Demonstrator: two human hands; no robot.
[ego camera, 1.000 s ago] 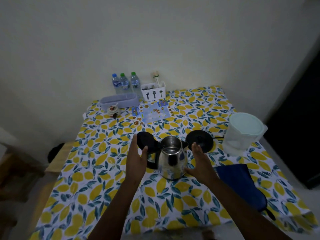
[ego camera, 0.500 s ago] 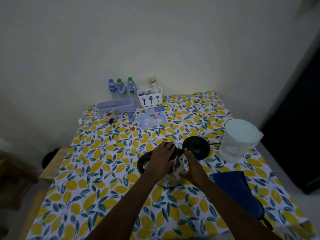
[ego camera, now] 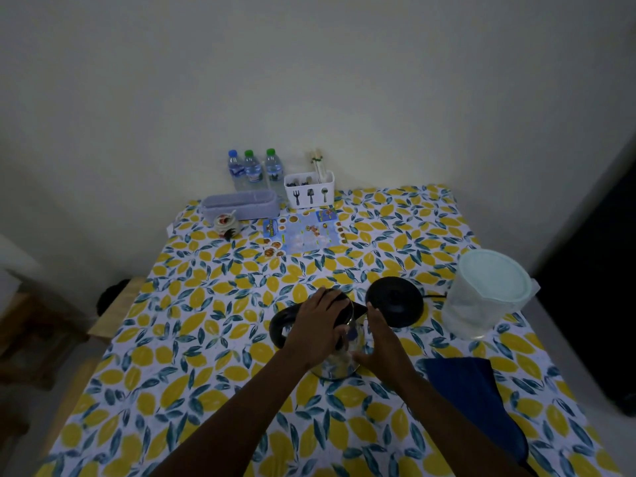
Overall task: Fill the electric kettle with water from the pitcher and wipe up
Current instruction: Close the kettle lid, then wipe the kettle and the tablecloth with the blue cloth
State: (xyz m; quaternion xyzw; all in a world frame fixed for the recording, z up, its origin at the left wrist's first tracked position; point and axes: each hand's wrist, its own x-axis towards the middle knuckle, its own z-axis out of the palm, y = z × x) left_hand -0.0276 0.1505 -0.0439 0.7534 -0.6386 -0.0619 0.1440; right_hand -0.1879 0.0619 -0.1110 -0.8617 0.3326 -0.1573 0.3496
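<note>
The steel electric kettle [ego camera: 336, 368] stands on the lemon-print tablecloth near the middle of the table, its black handle [ego camera: 277, 326] pointing left. My left hand [ego camera: 318, 330] lies over the top of the kettle, covering the black lid with curled fingers. My right hand [ego camera: 382, 340] cups the kettle's right side, fingers straight, thumb around the front. The round black kettle base [ego camera: 395, 301] sits just behind and to the right, its cord running right. The translucent pitcher [ego camera: 481, 304] with a pale lid stands at the right. A dark blue cloth [ego camera: 478, 394] lies at the near right.
At the back by the wall stand three water bottles [ego camera: 253, 166], a white cutlery holder [ego camera: 309, 192], a grey box [ego camera: 241, 204], a small jar [ego camera: 225, 223] and a printed leaflet [ego camera: 303, 234]. A wooden bench [ego camera: 113, 308] is left of the table [ego camera: 192, 339].
The kettle's lid stood open with my left hand beside it; my left hand has swung the lid down and now rests on top. My right hand stays against the kettle's side.
</note>
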